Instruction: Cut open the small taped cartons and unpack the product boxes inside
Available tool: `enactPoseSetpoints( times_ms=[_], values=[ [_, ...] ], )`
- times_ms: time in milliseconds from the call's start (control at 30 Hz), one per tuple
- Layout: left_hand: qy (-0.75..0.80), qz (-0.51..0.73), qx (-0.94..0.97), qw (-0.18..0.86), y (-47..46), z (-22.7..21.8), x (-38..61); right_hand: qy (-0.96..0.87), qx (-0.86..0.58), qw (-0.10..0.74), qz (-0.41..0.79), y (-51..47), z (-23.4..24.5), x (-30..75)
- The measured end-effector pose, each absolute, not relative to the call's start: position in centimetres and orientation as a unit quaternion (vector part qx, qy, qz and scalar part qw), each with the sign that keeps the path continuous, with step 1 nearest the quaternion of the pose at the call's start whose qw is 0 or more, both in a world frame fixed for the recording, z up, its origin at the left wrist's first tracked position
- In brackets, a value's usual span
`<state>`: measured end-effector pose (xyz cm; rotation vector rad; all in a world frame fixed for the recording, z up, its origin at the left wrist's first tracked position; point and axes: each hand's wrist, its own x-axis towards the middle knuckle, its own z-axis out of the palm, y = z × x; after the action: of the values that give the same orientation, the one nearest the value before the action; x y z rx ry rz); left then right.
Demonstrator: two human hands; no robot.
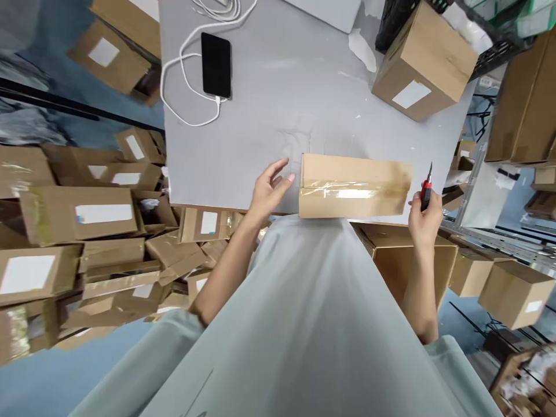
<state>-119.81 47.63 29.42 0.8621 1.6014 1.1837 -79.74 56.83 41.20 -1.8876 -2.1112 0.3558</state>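
Note:
A long cardboard box (354, 174) lies at the table's near edge, right in front of my body, with clear tape along its seam. Just off its left end is my left hand (271, 188), fingers apart, holding nothing and not touching the box. Beyond the right end, my right hand (424, 215) is closed around a red and black utility knife (426, 191). The knife's blade is out and points away from me. A small gap separates the knife from the box.
A black phone (216, 65) on a white cable (180, 58) lies on the grey table (286, 75). At the back right stands another cardboard box (423, 63) beside a black crate (499, 46). Many cartons (82, 211) are heaped left; an open carton (391, 260) stands below the table's front edge.

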Motion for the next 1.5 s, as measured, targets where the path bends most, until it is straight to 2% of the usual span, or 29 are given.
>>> enactPoseSetpoints(
  times_ms=[100,167,267,433,567,900,1500],
  values=[
    [0.627,0.441,0.478,0.428,46.6,32.7,-120.2,-0.726,-0.666,0.102,0.137,56.8,44.7,-83.3],
    [0.609,0.413,0.532,0.419,46.6,33.7,-120.2,-0.762,-0.624,0.039,0.168,56.5,46.7,-86.5],
    [0.584,0.389,0.569,0.428,47.2,33.3,-120.2,-0.836,-0.513,-0.085,0.174,56.2,48.8,-91.5],
    [0.544,0.376,0.591,0.463,48.0,31.4,-121.1,-0.864,-0.377,-0.318,0.103,55.8,50.1,-98.0],
    [0.516,0.370,0.593,0.495,48.1,31.0,-121.6,-0.838,-0.348,-0.416,0.066,55.6,50.3,-100.4],
    [0.488,0.401,0.567,0.528,48.8,30.1,-121.5,-0.794,-0.371,-0.480,0.039,55.1,50.9,-102.3],
    [0.495,0.403,0.542,0.547,48.6,30.3,-121.5,-0.810,-0.365,-0.457,0.041,55.8,50.7,-105.0]
  ],
)
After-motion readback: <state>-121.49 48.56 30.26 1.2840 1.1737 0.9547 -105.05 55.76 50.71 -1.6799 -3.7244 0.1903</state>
